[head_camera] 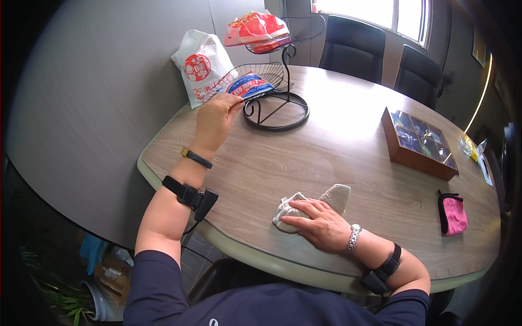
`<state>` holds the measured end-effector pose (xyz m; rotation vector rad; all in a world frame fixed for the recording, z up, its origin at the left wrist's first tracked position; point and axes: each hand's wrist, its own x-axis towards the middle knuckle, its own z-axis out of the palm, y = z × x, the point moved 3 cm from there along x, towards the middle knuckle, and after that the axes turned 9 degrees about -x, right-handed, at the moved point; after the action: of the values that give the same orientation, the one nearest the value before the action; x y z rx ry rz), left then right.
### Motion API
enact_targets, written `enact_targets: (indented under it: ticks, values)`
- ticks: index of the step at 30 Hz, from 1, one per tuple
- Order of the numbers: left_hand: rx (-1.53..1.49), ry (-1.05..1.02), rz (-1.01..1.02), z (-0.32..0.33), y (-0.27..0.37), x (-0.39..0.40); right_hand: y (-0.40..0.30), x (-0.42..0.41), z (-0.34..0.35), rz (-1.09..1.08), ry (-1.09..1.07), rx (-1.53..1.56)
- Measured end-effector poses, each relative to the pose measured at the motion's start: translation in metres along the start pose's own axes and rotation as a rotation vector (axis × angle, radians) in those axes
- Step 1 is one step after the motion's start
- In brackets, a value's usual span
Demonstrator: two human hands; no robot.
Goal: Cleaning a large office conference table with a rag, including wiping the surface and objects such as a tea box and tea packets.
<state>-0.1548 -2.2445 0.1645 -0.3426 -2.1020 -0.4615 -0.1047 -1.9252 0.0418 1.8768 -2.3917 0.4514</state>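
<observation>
My left hand (218,118) pinches the near rim of the lower wire basket (271,72) on a black metal two-tier stand (276,126). In that basket lies a blue, white and red plastic packet (248,85) with writing. A red and white plastic bag (257,28) and a red box (271,45) rest in the upper basket. Lower right, my right hand (322,226) presses on a crumpled beige cloth (336,196) against the wood-grain tabletop (253,171). Part of the cloth is hidden under the palm and fingers.
Behind the stand, a white printed bag (204,61) leans by the grey wall. To the right are a wooden compartment box (422,169) with a clear lid, a pink pouch (453,215) with black trim, and a yellow packet (469,147). Black chairs (352,49) stand beyond the table.
</observation>
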Motion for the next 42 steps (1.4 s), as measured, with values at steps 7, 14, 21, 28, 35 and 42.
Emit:
enact_targets:
  ticks: [7, 14, 21, 28, 35, 42]
  values:
    - [-0.054, 0.06, 0.037, 0.009, 0.039, 0.005, 0.001, -0.001, 0.003, 0.01, 0.013, -0.003]
    - [-0.177, 0.003, 0.029, 0.013, 0.076, 0.01, 0.0, -0.001, 0.002, 0.016, 0.032, -0.01]
    - [-0.525, 0.002, -0.319, 0.009, -0.029, 0.009, -0.002, 0.0, 0.001, 0.004, 0.038, -0.003]
    - [-0.349, -0.387, -0.548, 0.035, -0.091, 0.013, 0.0, 0.0, 0.0, 0.021, 0.025, -0.017]
    - [-0.284, -0.628, -0.536, 0.027, -0.093, 0.031, -0.002, 0.001, 0.001, 0.01, 0.018, -0.013]
    - [-0.229, -0.618, -0.597, 0.03, -0.073, 0.042, 0.0, -0.001, 0.0, 0.018, 0.017, -0.003]
